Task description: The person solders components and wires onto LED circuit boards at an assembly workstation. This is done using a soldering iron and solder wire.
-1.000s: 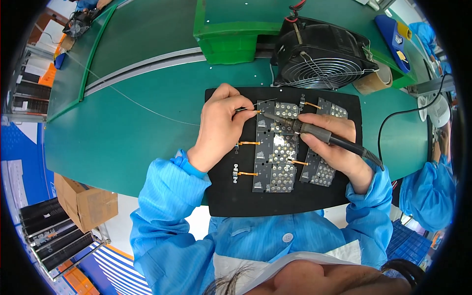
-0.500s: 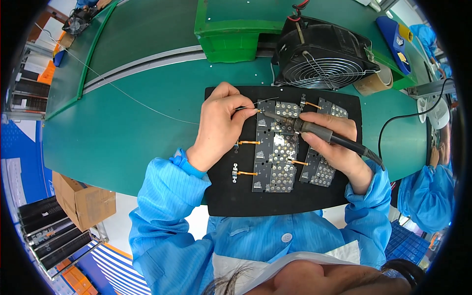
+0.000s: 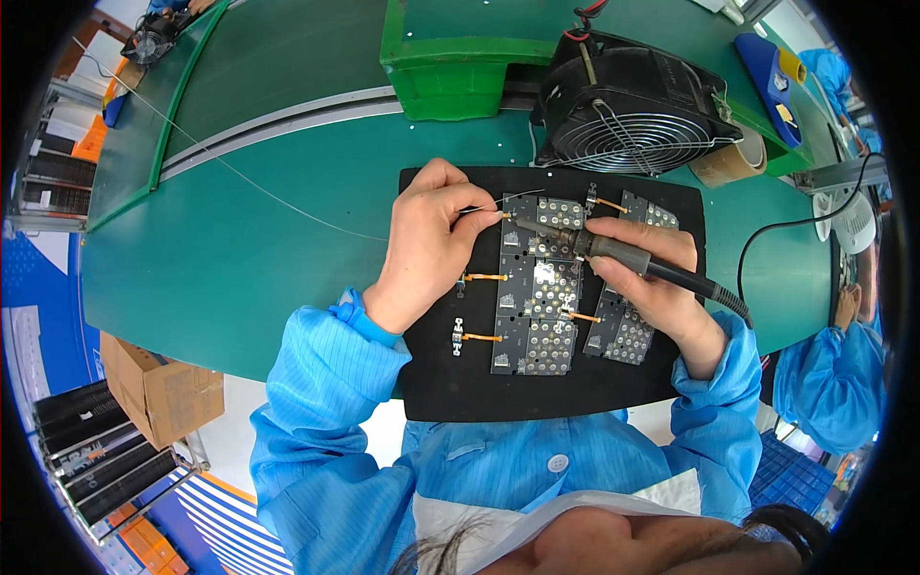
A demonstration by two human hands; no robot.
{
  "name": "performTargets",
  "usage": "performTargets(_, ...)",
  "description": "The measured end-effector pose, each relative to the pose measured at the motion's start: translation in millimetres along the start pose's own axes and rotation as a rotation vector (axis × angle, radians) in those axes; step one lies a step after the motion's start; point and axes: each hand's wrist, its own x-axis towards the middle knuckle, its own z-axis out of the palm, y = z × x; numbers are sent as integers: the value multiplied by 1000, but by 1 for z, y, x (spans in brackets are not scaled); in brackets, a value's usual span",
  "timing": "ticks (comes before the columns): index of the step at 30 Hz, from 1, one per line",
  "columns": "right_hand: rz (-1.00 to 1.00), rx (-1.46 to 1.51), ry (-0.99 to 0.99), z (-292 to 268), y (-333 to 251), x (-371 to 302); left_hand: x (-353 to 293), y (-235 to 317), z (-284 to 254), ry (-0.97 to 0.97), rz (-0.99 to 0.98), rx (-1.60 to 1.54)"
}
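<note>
My left hand [image 3: 428, 235] is closed, thumb and forefinger pinching thin solder wire [image 3: 355, 233] at the upper left edge of a black circuit board panel [image 3: 515, 304]. A small orange-ended piece shows at these fingertips, mostly hidden. In my right hand [image 3: 666, 283] is a soldering iron [image 3: 623, 253], gripped like a pen. Its tip points left, close to my left fingertips over the panel's top section; I cannot tell if it touches. Orange flex strips with small connectors [image 3: 482, 337] stick out from the left side. A second panel [image 3: 628, 331] lies to the right, partly under my right hand.
Both panels lie on a black mat [image 3: 537, 398] on the green table [image 3: 259, 287]. Behind the mat stand a black fan [image 3: 632, 105] with a wire guard and a green bin [image 3: 446, 91]. A tape roll [image 3: 733, 163] sits beside the fan. The iron's cord [image 3: 757, 240] loops at the right.
The soldering iron's tip has shifted very slightly to the right. Both hands otherwise keep the same place and grip.
</note>
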Motion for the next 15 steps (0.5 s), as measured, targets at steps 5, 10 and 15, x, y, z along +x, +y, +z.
performTargets(5,30,-8,9,0,-3,0,0,-2,0,5,0,-20)
performTargets(10,23,19,21,1,-1,0,0,-1,0,2,-1,-18)
performTargets(15,-3,-1,2,0,0,0,0,1,0,-1,-10,-9)
